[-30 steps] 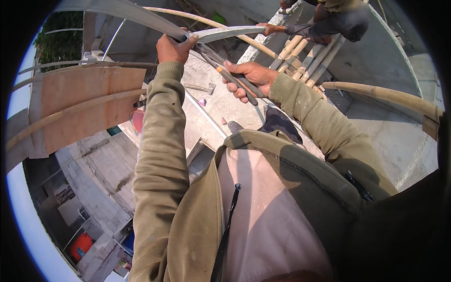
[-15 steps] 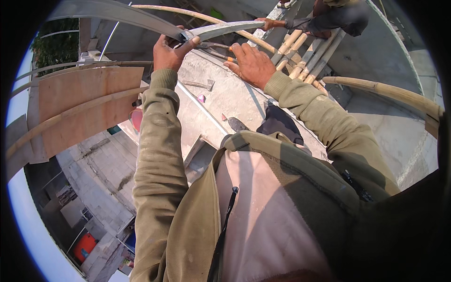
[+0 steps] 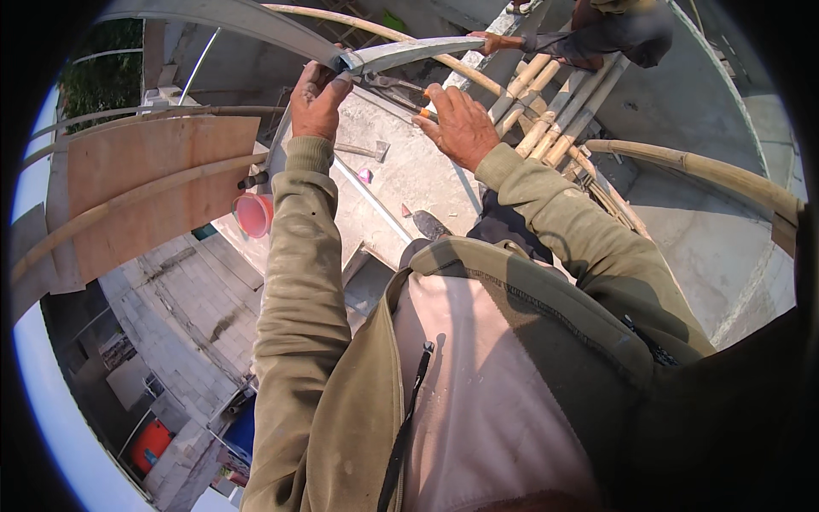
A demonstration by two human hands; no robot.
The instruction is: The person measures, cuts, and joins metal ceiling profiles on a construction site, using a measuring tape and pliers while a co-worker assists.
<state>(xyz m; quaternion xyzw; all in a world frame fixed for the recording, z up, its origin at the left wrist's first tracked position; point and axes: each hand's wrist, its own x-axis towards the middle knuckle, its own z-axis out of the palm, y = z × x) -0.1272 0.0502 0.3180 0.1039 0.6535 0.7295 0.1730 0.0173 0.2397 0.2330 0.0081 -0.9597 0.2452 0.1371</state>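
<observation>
At the far side, my left hand [image 3: 316, 107] is closed on a grey metal channel [image 3: 235, 24] where it bends or meets a paler metal length [image 3: 418, 53]. My fingers partly hide that joint. To its right, my right hand [image 3: 463, 128] grips orange-tipped tin snips [image 3: 398, 83], whose handles are spread apart. The snips' jaws lie by the joint, and I cannot tell whether they bite the metal. Another person's hand [image 3: 497, 43] holds the far end of the paler length.
A hatchet [image 3: 380, 151] lies on the dusty concrete ledge [image 3: 414, 162] below my hands. At left, a pink bucket [image 3: 253, 215] stands near a plywood sheet [image 3: 162, 171]. Bamboo poles [image 3: 533, 85] cross at the right. Far below at left is a lower roof [image 3: 188, 299].
My left hand has shifted slightly right and down along with the metal joint. My right hand has moved a little left, still on the snips. The pink bucket shows more fully.
</observation>
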